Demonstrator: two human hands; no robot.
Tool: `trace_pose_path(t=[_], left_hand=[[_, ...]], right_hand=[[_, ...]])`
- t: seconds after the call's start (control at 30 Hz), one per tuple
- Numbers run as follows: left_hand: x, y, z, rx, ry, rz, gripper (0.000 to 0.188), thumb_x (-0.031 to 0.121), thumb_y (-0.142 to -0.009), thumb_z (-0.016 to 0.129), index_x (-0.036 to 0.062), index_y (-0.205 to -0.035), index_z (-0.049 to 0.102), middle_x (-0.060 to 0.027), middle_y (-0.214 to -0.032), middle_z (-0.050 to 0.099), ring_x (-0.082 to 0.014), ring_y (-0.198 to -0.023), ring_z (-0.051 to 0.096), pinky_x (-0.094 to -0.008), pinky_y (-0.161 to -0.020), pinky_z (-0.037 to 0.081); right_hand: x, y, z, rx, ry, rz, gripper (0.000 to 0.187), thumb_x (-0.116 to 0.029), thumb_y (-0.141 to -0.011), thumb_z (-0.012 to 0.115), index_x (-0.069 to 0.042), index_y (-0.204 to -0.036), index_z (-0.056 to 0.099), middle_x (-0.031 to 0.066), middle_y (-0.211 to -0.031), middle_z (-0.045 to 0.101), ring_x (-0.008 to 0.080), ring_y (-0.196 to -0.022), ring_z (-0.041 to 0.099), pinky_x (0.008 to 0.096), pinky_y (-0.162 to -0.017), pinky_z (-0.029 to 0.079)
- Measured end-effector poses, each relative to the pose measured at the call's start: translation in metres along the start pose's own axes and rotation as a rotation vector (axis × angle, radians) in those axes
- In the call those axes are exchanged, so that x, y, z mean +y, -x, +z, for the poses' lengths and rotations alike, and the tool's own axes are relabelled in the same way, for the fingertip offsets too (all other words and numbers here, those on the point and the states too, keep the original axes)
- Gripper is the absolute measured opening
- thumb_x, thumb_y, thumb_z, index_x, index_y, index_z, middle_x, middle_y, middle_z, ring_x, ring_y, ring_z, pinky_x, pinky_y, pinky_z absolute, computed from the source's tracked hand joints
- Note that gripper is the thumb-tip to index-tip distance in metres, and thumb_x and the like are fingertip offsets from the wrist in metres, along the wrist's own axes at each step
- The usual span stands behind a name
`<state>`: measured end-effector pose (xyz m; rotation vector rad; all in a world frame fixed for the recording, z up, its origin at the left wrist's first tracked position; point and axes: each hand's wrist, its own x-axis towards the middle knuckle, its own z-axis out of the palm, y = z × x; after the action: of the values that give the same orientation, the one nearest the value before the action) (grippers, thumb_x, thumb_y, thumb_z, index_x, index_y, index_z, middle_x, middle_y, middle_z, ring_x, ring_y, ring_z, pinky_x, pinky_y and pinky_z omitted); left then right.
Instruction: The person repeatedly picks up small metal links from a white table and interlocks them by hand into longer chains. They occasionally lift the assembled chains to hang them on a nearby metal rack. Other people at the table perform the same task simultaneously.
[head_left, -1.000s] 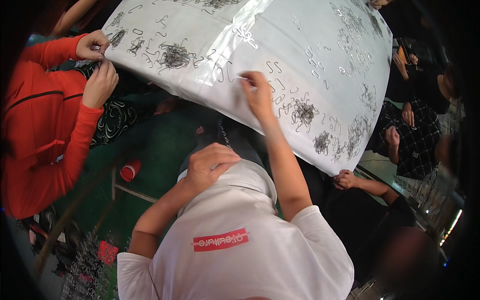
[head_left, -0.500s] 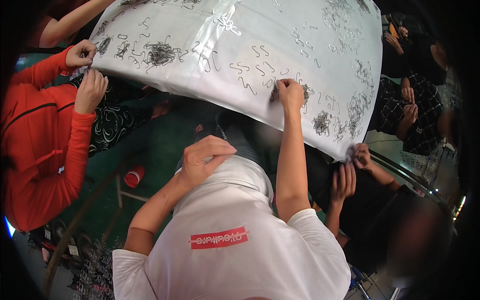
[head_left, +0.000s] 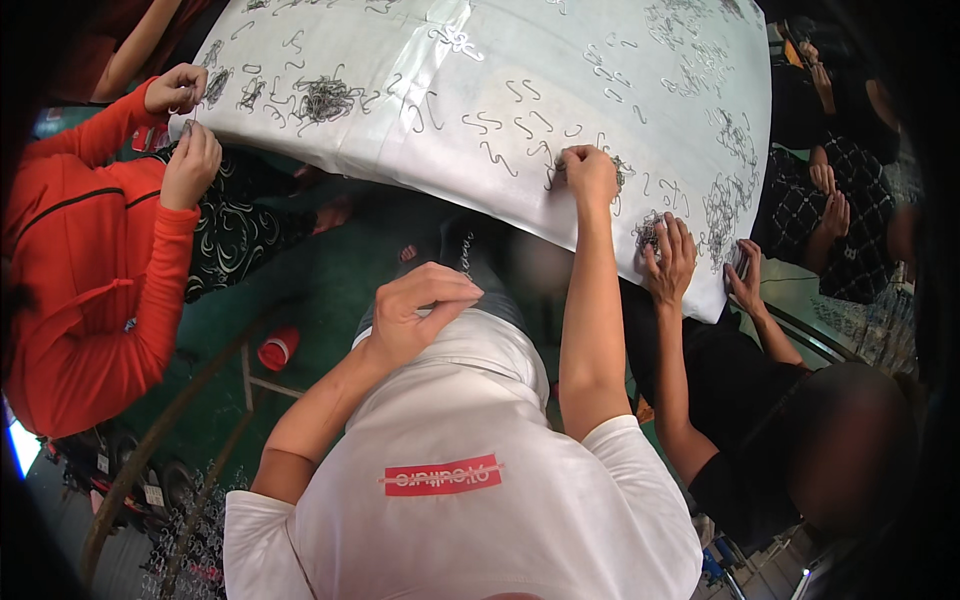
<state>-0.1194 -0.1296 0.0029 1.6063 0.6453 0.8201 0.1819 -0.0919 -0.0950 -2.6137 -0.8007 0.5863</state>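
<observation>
My right hand (head_left: pixel 590 176) reaches onto the white-covered table (head_left: pixel 440 165), fingers pinched together beside a small heap of dark wire hooks (head_left: pixel 620 173). Its fingertips touch or hover just over hooks there; whether one is between them is hidden. Loose S-shaped metal hooks (head_left: pixel 482 123) lie scattered to its left. In front of my white shirt, off the table, my left hand (head_left: pixel 415 308) is raised with thumb and fingers drawn together. I cannot make out anything in its pinch.
To the left, a person in a red jacket (head_left: pixel 90 220) holds both hands at the table edge. At the right, a co-worker's hand (head_left: pixel 672 255) rests by another hook pile (head_left: pixel 650 235). More people sit at the far right. A red container (head_left: pixel 278 348) stands low on the left.
The co-worker at the right has moved one hand up onto the table beside a hook pile. My right hand's fingers have shifted slightly at the heap; my left hand stays raised.
</observation>
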Motion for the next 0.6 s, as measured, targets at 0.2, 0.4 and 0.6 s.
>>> trace_pose_path(t=[0.2, 0.4, 0.6], left_hand=[[0.002, -0.002, 0.002, -0.02, -0.002, -0.002, 0.021, -0.011, -0.072, 0.066, 0.001, -0.089, 0.07, -0.0092, -0.087, 0.069, -0.0215, -0.082, 0.066, -0.0296, -0.073, 0.053], [0.001, -0.003, 0.002, -0.016, 0.003, -0.015, 0.02, -0.01, -0.073, 0.067, 0.001, -0.089, 0.07, -0.0087, -0.088, 0.069, -0.0213, -0.082, 0.066, -0.0301, -0.074, 0.053], [-0.001, -0.009, 0.002, -0.027, 0.038, 0.027, 0.019, -0.009, -0.074, 0.068, 0.0015, -0.09, 0.071, -0.0087, -0.088, 0.069, -0.0212, -0.082, 0.065, -0.0304, -0.074, 0.053]], right_hand=[[-0.018, 0.012, 0.025, 0.219, 0.331, -0.198, 0.023, -0.025, -0.083, 0.065, -0.002, -0.089, 0.068, 0.016, -0.094, 0.067, 0.0333, -0.087, 0.066, 0.0419, -0.076, 0.052], [0.003, 0.002, 0.008, 0.166, -0.217, -0.186, 0.02, -0.018, -0.082, 0.067, -0.001, -0.092, 0.065, 0.0166, -0.091, 0.067, 0.0315, -0.081, 0.066, 0.0388, -0.075, 0.05], [0.027, 0.001, -0.005, -0.08, -0.734, -0.176, 0.023, -0.014, -0.088, 0.064, 0.0, -0.106, 0.063, 0.0051, -0.087, 0.064, 0.0144, -0.078, 0.06, 0.0282, -0.073, 0.048]])
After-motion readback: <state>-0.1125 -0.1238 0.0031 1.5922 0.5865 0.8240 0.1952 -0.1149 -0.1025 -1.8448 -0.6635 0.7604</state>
